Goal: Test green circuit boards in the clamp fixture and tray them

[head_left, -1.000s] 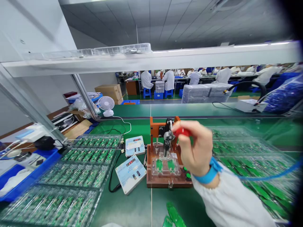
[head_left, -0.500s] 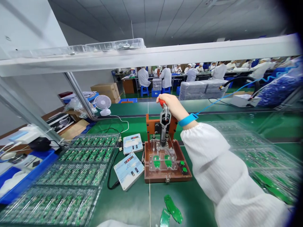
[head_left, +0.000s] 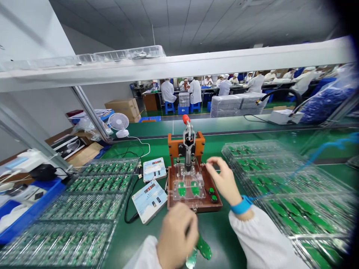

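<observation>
A test fixture [head_left: 190, 205] with a brown wooden base stands in front of me, its toggle clamp [head_left: 189, 145] upright with a red handle tip [head_left: 186, 119]. Two green circuit boards [head_left: 194, 188] sit under the clear plate [head_left: 188, 195]. My right hand [head_left: 223, 179], with a blue wrist strap [head_left: 241, 205], hovers at the fixture's right side above the green buttons [head_left: 214, 198], fingers loosely bent and apart, holding nothing. My left hand [head_left: 177, 233] is smeared by motion in front of the base. Loose green boards [head_left: 203, 248] lie on the bench beside it, partly hidden.
Clear trays of boards stand on the left [head_left: 81, 209] and right [head_left: 286, 194]. Two meter boxes [head_left: 150, 201] with red digits and cables sit left of the fixture. A small white fan [head_left: 119, 122] stands behind. A shelf [head_left: 179, 61] crosses overhead; people work farther back.
My right hand has let go of the clamp's red handle and moved down to the fixture's right side. My left hand has come into view from below. The clamp stays upright.
</observation>
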Demonstrator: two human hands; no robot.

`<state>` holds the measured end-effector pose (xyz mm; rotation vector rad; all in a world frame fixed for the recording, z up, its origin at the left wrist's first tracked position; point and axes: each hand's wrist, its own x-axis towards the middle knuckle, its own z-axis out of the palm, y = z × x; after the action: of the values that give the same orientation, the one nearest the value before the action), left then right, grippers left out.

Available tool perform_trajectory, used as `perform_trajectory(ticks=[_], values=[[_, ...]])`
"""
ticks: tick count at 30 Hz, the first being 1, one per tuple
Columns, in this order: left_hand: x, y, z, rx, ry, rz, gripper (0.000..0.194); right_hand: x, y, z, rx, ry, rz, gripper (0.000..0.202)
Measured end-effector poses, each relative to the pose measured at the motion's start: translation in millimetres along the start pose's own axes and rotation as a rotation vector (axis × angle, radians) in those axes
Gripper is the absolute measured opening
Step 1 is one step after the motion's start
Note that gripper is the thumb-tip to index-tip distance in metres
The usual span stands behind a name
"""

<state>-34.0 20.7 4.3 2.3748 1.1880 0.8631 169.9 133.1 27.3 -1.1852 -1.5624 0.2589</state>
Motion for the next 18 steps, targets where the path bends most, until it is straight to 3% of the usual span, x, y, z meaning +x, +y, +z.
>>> perform_trajectory(ticks=[1, 3, 6, 10, 18], values=[[4.6, -14.7, -8.1, 0.048, 0.137, -0.086, 0.033, -16.3, 5.6, 1.8, -0.02, -0.065, -0.009, 0.026], [14.4, -40.3, -18.8, 0.137, 0.269, -0.144, 0.023, -40.8, 10.6, 7.4, -0.059, -0.173, -0.027, 0.024], [26.3, -61.4, -18.9, 0.225, 0.261, -0.155, 0.03, -57.5, 9.4, 16.0, -0.107, -0.25, -0.027, 0.023], [32.9, -63.1, -5.9, 0.234, 0.236, -0.177, 0.03, -57.1, 6.1, 21.7, -0.09, -0.305, -0.013, 0.024], [17.5, -70.4, -3.0, 0.288, 0.425, -0.01, 0.021, -58.6, -12.0, 12.3, 0.08, -0.277, 0.132, 0.017]])
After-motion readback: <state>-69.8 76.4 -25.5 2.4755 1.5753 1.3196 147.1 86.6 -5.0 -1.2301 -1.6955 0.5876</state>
